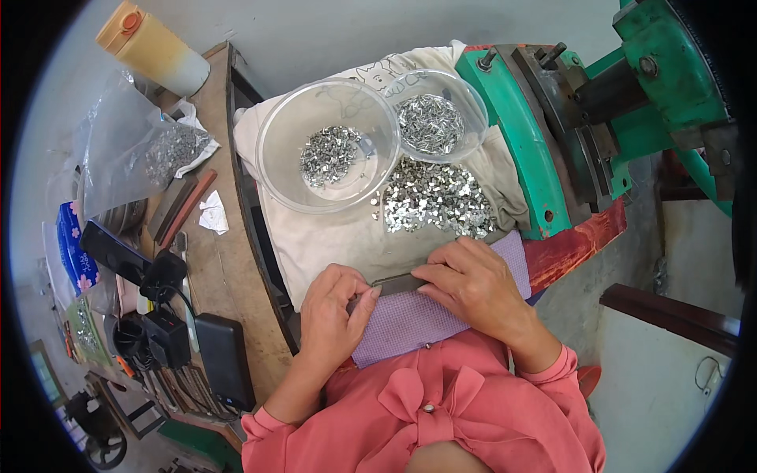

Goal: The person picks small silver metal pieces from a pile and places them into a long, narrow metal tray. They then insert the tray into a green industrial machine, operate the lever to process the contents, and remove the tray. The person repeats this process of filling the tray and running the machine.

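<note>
A thin dark flat strip (397,283), seemingly metal, lies level between my hands at the near edge of the cloth. My left hand (335,315) pinches its left end between thumb and fingers. At the other end, my right hand (473,284) grips it with thumb and fingertips. Just beyond the strip is a loose pile of small shiny metal pieces (438,201). Behind the pile stand two clear round tubs: the larger tub (272,158) contains short metal bits, the smaller tub (479,102) slim metal pins. A purple checked cloth (410,327) spreads below my hands.
A green press (512,142) stands at the right on a red board (579,244). On the wooden table (240,315) at left are a plastic bag of metal parts (169,150), a yellowish bottle (154,51), two sharpening-stone-like bars (188,206) and a black power bank (225,359).
</note>
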A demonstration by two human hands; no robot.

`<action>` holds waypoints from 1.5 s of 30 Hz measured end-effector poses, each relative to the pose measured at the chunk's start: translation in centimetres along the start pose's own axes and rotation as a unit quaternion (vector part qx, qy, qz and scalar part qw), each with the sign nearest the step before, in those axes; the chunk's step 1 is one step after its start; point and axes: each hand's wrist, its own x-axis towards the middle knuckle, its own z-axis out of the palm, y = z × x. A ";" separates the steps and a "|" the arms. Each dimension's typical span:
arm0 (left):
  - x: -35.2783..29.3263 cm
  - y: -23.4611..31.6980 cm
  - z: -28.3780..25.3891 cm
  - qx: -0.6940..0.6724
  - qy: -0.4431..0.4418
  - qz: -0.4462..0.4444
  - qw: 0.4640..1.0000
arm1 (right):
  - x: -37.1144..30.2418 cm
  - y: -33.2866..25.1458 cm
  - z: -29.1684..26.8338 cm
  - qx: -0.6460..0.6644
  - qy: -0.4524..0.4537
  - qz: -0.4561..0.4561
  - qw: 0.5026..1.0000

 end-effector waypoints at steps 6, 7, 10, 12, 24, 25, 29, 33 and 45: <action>0.0 0.4 0.0 0.041 -0.016 0.005 0.999 | -0.5 0.0 0.0 -0.008 -0.012 0.015 1.000; 0.0 0.5 0.0 0.046 -0.015 0.009 0.999 | -0.6 0.0 0.0 -0.008 -0.008 0.017 1.000; -0.1 0.4 0.2 0.046 -0.009 0.005 0.999 | -0.9 0.1 -0.2 -0.005 0.013 0.025 1.000; -0.5 0.3 0.2 0.027 -0.001 -0.022 0.999 | -1.2 0.3 -0.8 0.002 0.038 0.035 0.999; -0.6 0.8 0.2 0.041 -0.025 -0.010 0.999 | -4.7 2.2 0.3 0.038 0.102 0.092 0.990; -0.5 0.8 0.2 0.061 -0.030 0.010 0.998 | -4.9 2.4 0.3 0.052 0.102 0.085 0.990; -0.9 1.2 -0.1 0.101 -0.036 0.044 0.993 | -5.0 2.7 0.5 0.056 0.081 0.051 0.994; -0.9 1.1 0.1 0.107 -0.038 0.065 0.991 | -5.3 2.8 0.5 0.043 0.067 0.029 0.996; 5.1 12.6 0.2 0.161 -0.007 0.286 0.944 | -6.4 4.1 -8.3 -0.022 0.229 -0.025 0.973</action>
